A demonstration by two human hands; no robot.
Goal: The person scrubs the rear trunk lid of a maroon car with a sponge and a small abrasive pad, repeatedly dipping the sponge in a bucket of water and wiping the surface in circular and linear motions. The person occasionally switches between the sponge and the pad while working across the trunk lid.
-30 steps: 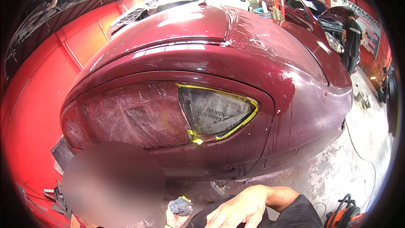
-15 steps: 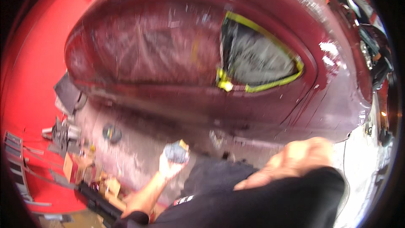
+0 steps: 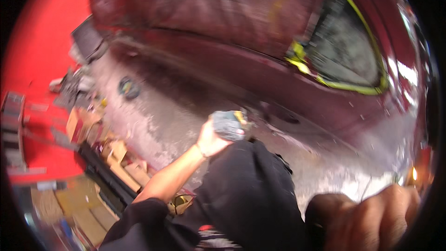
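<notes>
My left hand [image 3: 213, 142] is closed on a crumpled grey scuff pad [image 3: 228, 126], with a small yellow piece [image 3: 240, 116] showing along its edge. It is held up over the floor just beyond my dark-clad leg [image 3: 251, 176]. At the lower right, my right hand [image 3: 374, 218] is close to the camera with its knuckles up and fingers bent. Whatever may be in those fingers is hidden. Ahead is the side of a dark red car body [image 3: 223, 60], dull and dusty. Yellow tape [image 3: 346, 85] borders its covered rear side window [image 3: 346, 49].
Cardboard boxes [image 3: 81, 123] and a long black part [image 3: 104, 174] lie at the left. Near the red wall [image 3: 51, 32] stands a dark panel [image 3: 87, 37]. A round dark object [image 3: 128, 88] rests on the dusty floor [image 3: 153, 125].
The view has tilted down and turned, so the car sits higher and further right. My left hand appears higher with the grey scuff pad; my right hand has dropped toward the lower right.
</notes>
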